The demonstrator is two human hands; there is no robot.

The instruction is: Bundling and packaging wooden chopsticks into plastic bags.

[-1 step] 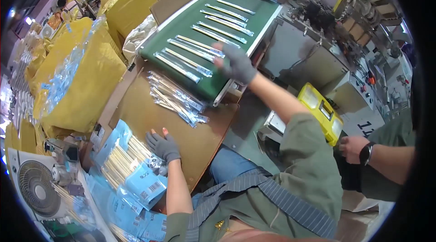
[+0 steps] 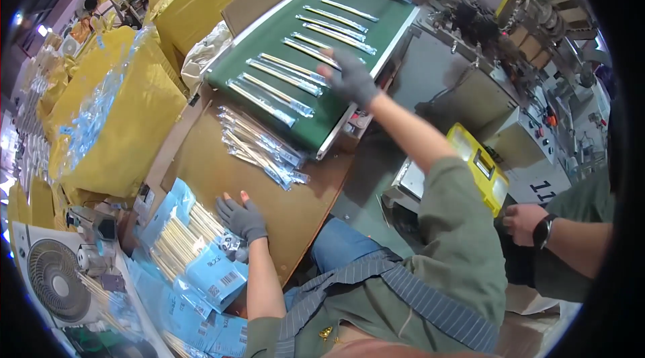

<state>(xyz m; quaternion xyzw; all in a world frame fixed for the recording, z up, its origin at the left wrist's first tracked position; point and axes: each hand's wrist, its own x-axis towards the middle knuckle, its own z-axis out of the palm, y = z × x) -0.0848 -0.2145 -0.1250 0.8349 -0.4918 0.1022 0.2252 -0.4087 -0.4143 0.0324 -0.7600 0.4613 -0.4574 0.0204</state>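
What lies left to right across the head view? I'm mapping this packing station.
Fan → yellow sacks → left hand → packet pile → right hand → yellow case → another person's hand.

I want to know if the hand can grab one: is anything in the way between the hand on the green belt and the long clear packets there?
Nothing visible is. The right hand already lies on the green belt, fingertips touching a clear packet.

gloves (image 2: 351, 79): grey | belt (image 2: 376, 25): green | bags (image 2: 121, 116): yellow | packets (image 2: 201, 270): light blue
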